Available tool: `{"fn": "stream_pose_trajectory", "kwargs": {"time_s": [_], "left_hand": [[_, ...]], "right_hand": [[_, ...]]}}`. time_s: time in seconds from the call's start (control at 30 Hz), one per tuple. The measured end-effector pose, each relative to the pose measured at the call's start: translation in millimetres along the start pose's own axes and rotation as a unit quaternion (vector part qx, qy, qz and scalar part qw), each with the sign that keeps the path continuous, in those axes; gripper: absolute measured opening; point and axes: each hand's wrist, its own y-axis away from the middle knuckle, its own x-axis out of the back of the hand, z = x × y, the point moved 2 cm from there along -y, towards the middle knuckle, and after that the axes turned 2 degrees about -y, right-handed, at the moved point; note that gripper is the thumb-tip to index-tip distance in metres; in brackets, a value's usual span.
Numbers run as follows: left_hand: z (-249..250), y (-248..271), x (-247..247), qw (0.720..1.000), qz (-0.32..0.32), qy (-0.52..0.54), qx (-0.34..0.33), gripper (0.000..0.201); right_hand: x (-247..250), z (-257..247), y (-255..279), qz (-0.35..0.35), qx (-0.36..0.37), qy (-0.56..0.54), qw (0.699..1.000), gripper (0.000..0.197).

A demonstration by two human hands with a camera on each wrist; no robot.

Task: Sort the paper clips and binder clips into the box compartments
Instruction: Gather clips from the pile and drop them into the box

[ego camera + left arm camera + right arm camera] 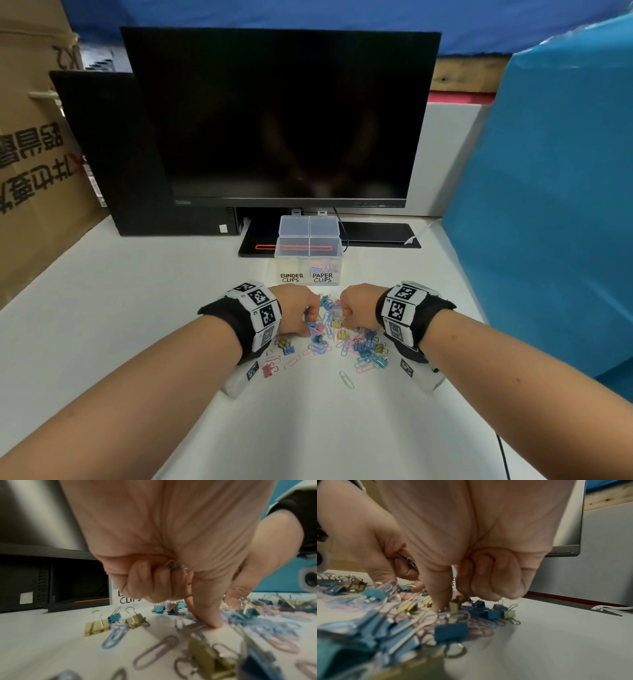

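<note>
A clear two-part box [308, 240] stands behind the pile, lid up, labelled BINDER CLIPS [292, 277] on the left and PAPER CLIPS [322, 277] on the right. Pastel paper clips lie in its right part. A mixed pile of clips [356, 346] is spread on the white table. My left hand [306, 322] [181, 599] grips a few wire clips [174, 565] in its curled fingers, with one straight digit pressed on the table. My right hand [344, 315] [453, 599] is curled over the pile and pinches an olive binder clip [455, 605].
A dark monitor [281, 116] stands right behind the box, on a black base [376, 233]. There is a black PC tower [113, 154] at the left, with a cardboard box [34, 154] beyond it. A blue sheet [548, 205] walls off the right. A loose paper clip [346, 379] lies nearer me.
</note>
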Motion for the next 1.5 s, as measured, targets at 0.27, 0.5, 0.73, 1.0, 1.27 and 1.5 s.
{"fn": "stream_pose_trajectory", "kwargs": {"time_s": [0.27, 0.5, 0.73, 1.0, 1.27, 1.5], "left_hand": [[-2, 3, -1, 0.998, -0.010, -0.049, 0.026, 0.015], [-21, 12, 5, 0.993, -0.040, -0.062, 0.090, 0.039], [-24, 20, 5, 0.990, -0.033, -0.066, 0.123, 0.029], [-15, 21, 3, 0.985, -0.025, -0.133, 0.105, 0.024], [2, 27, 5, 0.996, 0.061, -0.045, 0.040, 0.033], [16, 16, -9, 0.999, 0.025, -0.016, 0.031, 0.050]], "right_hand": [[3, 3, 11, -0.008, -0.023, -0.052, 0.998, 0.031], [11, 34, 28, 0.010, -0.072, -0.310, 0.948, 0.029], [-6, 49, 41, 0.071, -0.060, -0.660, 0.745, 0.025], [-24, 49, 51, 0.000, -0.106, -0.810, 0.576, 0.022], [-12, 23, 53, 0.062, -0.056, -0.312, 0.946, 0.023], [-16, 10, 58, 0.002, -0.001, -0.073, 0.997, 0.056]]}}
